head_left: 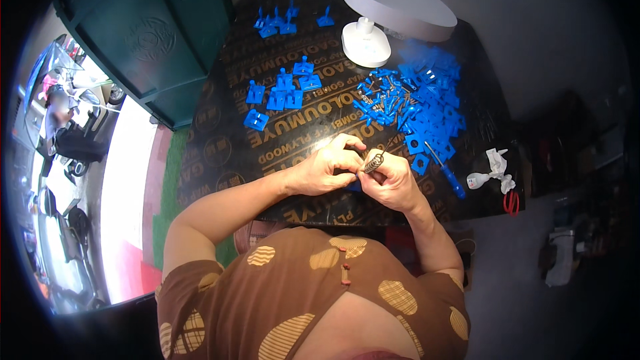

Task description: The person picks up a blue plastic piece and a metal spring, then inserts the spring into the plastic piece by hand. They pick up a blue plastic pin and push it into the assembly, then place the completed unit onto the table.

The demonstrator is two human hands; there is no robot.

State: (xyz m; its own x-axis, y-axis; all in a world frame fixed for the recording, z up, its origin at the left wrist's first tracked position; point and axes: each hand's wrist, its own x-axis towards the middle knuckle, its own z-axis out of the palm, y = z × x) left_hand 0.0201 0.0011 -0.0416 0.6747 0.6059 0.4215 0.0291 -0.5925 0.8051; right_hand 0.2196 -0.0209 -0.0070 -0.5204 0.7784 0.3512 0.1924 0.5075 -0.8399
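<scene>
Close to the table's near edge, my two hands meet fingertip to fingertip. My right hand (392, 185) is closed, with a dark coil spring (374, 163) standing out between its thumb and forefinger. My left hand (325, 168) has its fingers bent in a pinch against the right one; what sits between them is hidden. Just under the hands shows a bit of a blue plastic piece (354, 187), mostly covered by the fingers. To the right lies a big heap of blue plastic parts (433, 110), with blue-and-metal pins (393, 97) spread along its left side.
Several blue assembled pieces (285, 90) stand mid-table on the dark printed board (267, 153), more blue pieces (273, 23) farther back. A white lamp (393, 0) with its base (366, 45) stands behind. A blue-handled screwdriver (453, 181) and a white plug (477, 181) lie right.
</scene>
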